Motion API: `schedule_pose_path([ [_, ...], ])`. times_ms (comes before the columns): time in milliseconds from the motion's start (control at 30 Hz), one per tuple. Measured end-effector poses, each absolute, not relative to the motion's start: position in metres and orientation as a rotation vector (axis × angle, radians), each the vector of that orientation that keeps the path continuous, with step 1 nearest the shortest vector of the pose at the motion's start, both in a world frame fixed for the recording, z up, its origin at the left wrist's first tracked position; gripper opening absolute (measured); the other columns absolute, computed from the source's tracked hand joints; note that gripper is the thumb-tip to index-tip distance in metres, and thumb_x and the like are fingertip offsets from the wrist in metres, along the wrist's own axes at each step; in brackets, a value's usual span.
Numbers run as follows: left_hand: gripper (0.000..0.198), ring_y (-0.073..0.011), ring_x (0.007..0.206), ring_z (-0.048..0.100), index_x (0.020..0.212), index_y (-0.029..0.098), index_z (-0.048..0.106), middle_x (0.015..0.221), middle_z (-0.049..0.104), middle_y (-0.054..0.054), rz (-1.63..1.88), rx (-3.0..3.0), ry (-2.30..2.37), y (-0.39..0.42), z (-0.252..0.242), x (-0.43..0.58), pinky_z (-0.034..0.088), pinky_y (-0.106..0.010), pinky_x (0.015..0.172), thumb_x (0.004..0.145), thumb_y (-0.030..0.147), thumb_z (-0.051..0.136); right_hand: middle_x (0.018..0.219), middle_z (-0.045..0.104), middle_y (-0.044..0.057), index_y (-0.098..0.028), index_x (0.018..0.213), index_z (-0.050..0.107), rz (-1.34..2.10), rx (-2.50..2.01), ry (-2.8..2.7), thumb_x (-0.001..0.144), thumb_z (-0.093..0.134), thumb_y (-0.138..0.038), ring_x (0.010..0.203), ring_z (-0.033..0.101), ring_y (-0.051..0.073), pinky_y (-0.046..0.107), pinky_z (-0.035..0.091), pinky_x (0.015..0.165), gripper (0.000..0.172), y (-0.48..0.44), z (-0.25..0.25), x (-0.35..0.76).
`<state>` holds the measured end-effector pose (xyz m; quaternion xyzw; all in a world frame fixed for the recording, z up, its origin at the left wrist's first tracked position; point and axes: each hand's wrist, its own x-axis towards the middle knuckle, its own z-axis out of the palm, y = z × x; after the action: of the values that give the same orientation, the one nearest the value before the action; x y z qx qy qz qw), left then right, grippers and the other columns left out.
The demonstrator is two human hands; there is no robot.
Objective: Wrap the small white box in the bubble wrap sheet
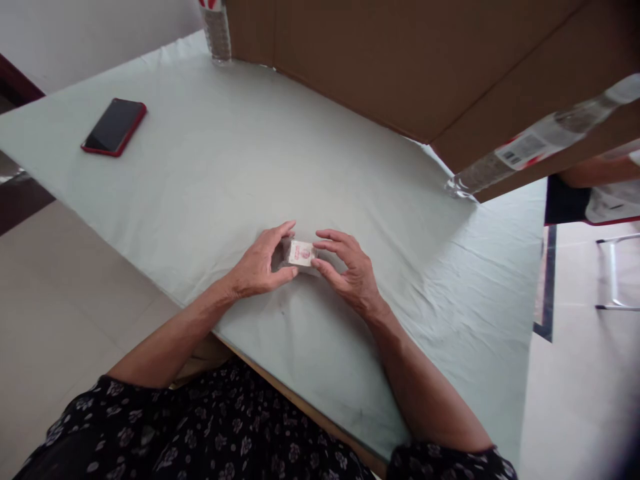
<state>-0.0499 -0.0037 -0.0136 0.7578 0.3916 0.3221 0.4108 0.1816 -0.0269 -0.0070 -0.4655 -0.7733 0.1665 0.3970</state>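
Note:
A small white block-like pack [302, 253] with red print on its top lies on the cloth, with a clear, plastic-like edge around it. I cannot make out what it is exactly. My left hand [263, 261] curves around its left side, thumb and fingers spread apart. On the other side, my right hand [350, 267] is also open, its thumb tip at the pack's right edge and its fingers above. Whether the thumb touches the pack or only hovers beside it is hard to tell. The pack sits between the two hands.
A pale green cloth covers the table [240, 153]. A phone in a red case [114, 127] lies at the left. A brown cardboard panel [360, 60] stands at the back, with clear plastic bottles [540, 143] [217, 33] against it. Another person's arm [597, 171] shows at the right.

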Motion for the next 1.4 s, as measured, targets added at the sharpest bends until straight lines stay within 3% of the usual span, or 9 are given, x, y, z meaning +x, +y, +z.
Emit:
schedule_pose_path([
  [367, 0.077, -0.0299, 0.124, 0.057, 0.153, 0.018, 0.038, 0.133, 0.062, -0.014, 0.825, 2.038, 1.015, -0.002, -0.017, -0.048, 0.046, -0.048, 0.108, 0.082, 0.029, 0.066, 0.114, 0.078, 0.006, -0.024, 0.096, 0.073, 0.032, -1.078, -2.255, 0.099, 0.059, -0.026, 0.108, 0.069, 0.023, 0.042, 0.046, 0.093, 0.015, -0.008, 0.007, 0.169],
  [533, 0.075, -0.0305, 0.125, 0.057, 0.152, 0.018, 0.040, 0.135, 0.062, -0.016, 0.816, 2.041, 1.023, -0.003, -0.014, -0.047, 0.046, -0.049, 0.108, 0.084, 0.034, 0.066, 0.111, 0.078, 0.007, -0.023, 0.091, 0.066, 0.073, -1.115, -2.171, 0.101, 0.052, -0.022, 0.107, 0.069, 0.022, 0.040, 0.046, 0.093, 0.017, -0.006, 0.003, 0.164],
  [767, 0.060, -0.0307, 0.126, 0.056, 0.145, 0.017, 0.048, 0.133, 0.063, -0.017, 0.830, 2.072, 1.124, -0.003, -0.011, -0.044, 0.042, -0.051, 0.111, 0.093, 0.046, 0.056, 0.122, 0.073, 0.011, -0.023, 0.090, 0.058, 0.156, -1.154, -2.132, 0.103, 0.042, -0.024, 0.115, 0.067, 0.022, 0.041, 0.046, 0.096, 0.021, -0.003, 0.007, 0.158],
  [900, 0.069, -0.0302, 0.120, 0.060, 0.147, 0.017, 0.046, 0.128, 0.065, -0.015, 0.818, 2.047, 1.123, -0.004, -0.015, -0.041, 0.045, -0.050, 0.109, 0.088, 0.046, 0.065, 0.122, 0.073, 0.013, -0.022, 0.091, 0.056, 0.176, -1.121, -2.106, 0.104, 0.040, -0.024, 0.117, 0.066, 0.022, 0.040, 0.046, 0.097, 0.020, -0.003, 0.011, 0.157],
  [1167, 0.086, -0.0284, 0.126, 0.057, 0.156, 0.022, 0.034, 0.142, 0.055, -0.015, 0.865, 1.873, 0.952, -0.005, -0.019, -0.040, 0.045, -0.047, 0.111, 0.081, 0.035, 0.075, 0.125, 0.070, 0.013, -0.024, 0.094, 0.056, 0.234, -1.260, -2.004, 0.102, 0.042, -0.027, 0.118, 0.064, 0.024, 0.042, 0.045, 0.098, 0.016, 0.021, 0.035, 0.166],
  [1300, 0.097, -0.0295, 0.125, 0.058, 0.157, 0.022, 0.029, 0.146, 0.051, -0.017, 0.851, 1.791, 0.957, -0.006, -0.020, -0.040, 0.046, -0.047, 0.109, 0.076, 0.038, 0.080, 0.123, 0.069, 0.014, -0.024, 0.092, 0.056, 0.299, -1.292, -1.937, 0.099, 0.044, -0.026, 0.113, 0.064, 0.025, 0.042, 0.047, 0.096, 0.014, 0.049, 0.027, 0.173],
  [1400, 0.095, -0.0285, 0.118, 0.060, 0.153, 0.020, 0.033, 0.137, 0.056, -0.017, 0.806, 1.727, 0.928, -0.007, -0.019, -0.040, 0.047, -0.047, 0.106, 0.075, 0.043, 0.082, 0.121, 0.070, 0.014, -0.023, 0.089, 0.056, 0.338, -1.333, -1.906, 0.097, 0.044, -0.026, 0.109, 0.064, 0.024, 0.041, 0.047, 0.094, 0.014, 0.069, 0.017, 0.176],
])
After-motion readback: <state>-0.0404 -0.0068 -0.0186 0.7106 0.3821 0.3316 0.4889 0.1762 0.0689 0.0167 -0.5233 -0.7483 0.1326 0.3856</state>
